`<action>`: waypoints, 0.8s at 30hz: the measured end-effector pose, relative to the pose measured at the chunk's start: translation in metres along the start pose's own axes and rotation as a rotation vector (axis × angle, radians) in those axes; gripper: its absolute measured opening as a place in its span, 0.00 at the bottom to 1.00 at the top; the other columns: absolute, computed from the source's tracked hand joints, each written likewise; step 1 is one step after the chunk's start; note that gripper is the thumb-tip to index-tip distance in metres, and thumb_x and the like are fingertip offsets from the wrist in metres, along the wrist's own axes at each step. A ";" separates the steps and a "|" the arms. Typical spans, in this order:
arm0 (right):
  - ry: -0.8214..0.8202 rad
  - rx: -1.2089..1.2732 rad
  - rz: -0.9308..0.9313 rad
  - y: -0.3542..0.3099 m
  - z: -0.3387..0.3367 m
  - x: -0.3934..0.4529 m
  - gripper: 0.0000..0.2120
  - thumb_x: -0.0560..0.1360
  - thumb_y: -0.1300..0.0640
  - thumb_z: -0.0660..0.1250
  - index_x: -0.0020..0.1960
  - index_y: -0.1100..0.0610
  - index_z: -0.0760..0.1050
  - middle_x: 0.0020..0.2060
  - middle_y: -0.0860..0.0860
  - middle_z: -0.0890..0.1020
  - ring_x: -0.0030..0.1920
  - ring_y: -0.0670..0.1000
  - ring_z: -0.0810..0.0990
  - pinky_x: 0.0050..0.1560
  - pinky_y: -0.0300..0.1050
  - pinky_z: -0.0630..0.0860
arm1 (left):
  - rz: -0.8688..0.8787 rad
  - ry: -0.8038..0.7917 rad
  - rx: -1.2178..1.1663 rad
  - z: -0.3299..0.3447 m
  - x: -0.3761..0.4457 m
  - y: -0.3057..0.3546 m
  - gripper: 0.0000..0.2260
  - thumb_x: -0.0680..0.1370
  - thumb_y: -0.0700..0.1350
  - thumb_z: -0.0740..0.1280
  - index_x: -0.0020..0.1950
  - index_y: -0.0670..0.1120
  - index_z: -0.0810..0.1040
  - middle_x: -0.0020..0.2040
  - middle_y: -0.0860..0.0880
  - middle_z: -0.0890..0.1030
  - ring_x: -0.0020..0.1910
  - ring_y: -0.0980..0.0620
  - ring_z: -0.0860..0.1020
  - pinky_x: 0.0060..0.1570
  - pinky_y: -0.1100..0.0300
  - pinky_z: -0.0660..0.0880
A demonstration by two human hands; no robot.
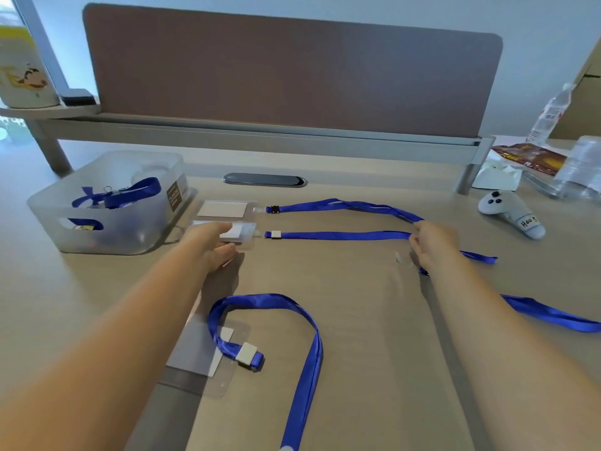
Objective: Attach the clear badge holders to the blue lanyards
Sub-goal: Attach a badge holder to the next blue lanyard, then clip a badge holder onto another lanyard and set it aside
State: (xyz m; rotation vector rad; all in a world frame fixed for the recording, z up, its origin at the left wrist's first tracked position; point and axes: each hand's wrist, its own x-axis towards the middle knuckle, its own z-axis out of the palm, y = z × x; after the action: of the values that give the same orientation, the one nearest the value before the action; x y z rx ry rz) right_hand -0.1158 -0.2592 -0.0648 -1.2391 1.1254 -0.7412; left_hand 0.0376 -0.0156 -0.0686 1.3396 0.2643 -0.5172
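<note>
My left hand [213,240] grips a clear badge holder [242,233] that is joined to a blue lanyard [341,236] stretched out flat across the desk. My right hand [432,244] pinches that lanyard's strap at its far end. Just behind lies a second clear holder [222,209] clipped to another blue lanyard [351,205]. Near me a third holder [208,356] rests on the desk with a loose blue lanyard [305,346] draped over it. One more blue strap [549,312] trails off to the right.
A translucent plastic bin [107,206] at the left holds more blue lanyards. A grey controller [509,213], plastic water bottles [549,115] and a snack packet [527,157] sit at the right. A brown partition [292,70] closes the desk's back edge.
</note>
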 end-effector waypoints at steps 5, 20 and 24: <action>-0.233 -0.239 -0.103 -0.002 0.016 -0.050 0.06 0.76 0.63 0.60 0.41 0.59 0.73 0.37 0.54 0.76 0.35 0.49 0.74 0.40 0.42 0.75 | 0.306 -0.101 0.809 -0.034 -0.038 0.003 0.18 0.75 0.41 0.64 0.63 0.37 0.67 0.63 0.38 0.72 0.56 0.44 0.73 0.54 0.53 0.72; -0.547 -0.916 -0.601 0.060 0.058 -0.189 0.14 0.77 0.57 0.59 0.62 0.60 0.73 0.58 0.56 0.78 0.57 0.53 0.76 0.54 0.43 0.72 | 0.658 -0.430 1.881 -0.119 -0.094 -0.031 0.33 0.68 0.59 0.68 0.69 0.51 0.61 0.70 0.49 0.67 0.67 0.47 0.64 0.66 0.51 0.63; -0.504 -1.155 -0.669 0.066 0.057 -0.189 0.13 0.76 0.61 0.60 0.59 0.60 0.74 0.57 0.57 0.76 0.55 0.55 0.76 0.54 0.46 0.73 | 0.883 -0.370 2.182 -0.121 -0.101 -0.032 0.24 0.73 0.62 0.58 0.61 0.47 0.71 0.59 0.45 0.77 0.54 0.46 0.75 0.54 0.54 0.74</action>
State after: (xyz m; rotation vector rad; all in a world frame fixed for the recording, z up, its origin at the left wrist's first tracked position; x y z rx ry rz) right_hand -0.1310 -0.0524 -0.0848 -2.6760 0.6549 -0.1334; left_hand -0.0518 0.1175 -0.0759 3.0131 -1.6465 -0.0757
